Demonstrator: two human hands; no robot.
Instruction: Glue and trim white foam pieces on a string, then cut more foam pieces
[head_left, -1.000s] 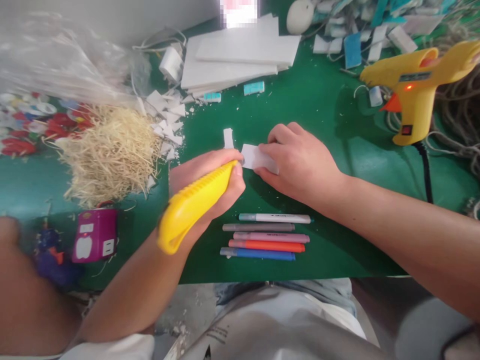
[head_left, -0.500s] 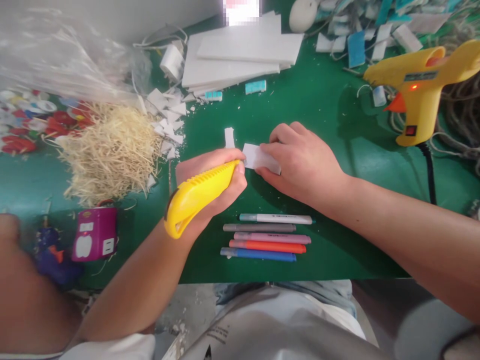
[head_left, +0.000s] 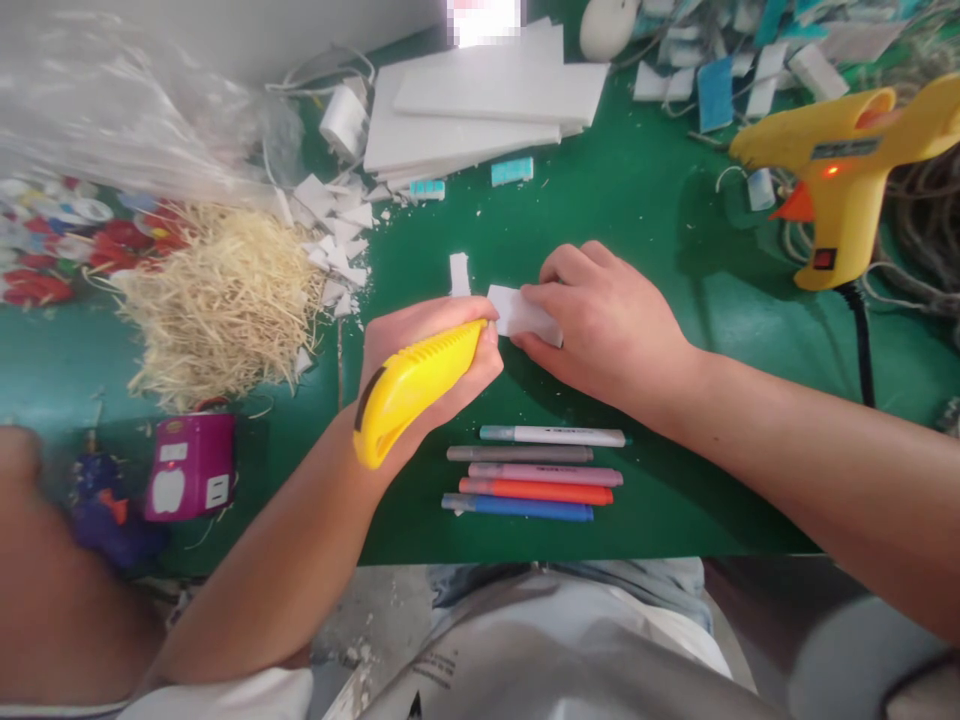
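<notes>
Vs. a second ago: your left hand (head_left: 409, 328) is a bit farther right, small but clear. Its fingertips sit tighter against the left edge of the white piece (head_left: 517, 312) and hide slightly more of it. Biggest delta is the yellow cutter (head_left: 420, 380): back end now swung right and away from your body, so the handle looks shorter to you. More green table (head_left: 352, 355) shows left of that hand. Your view is shifted slightly too; the glue gun (head_left: 844, 225) sits farther right in it.
</notes>
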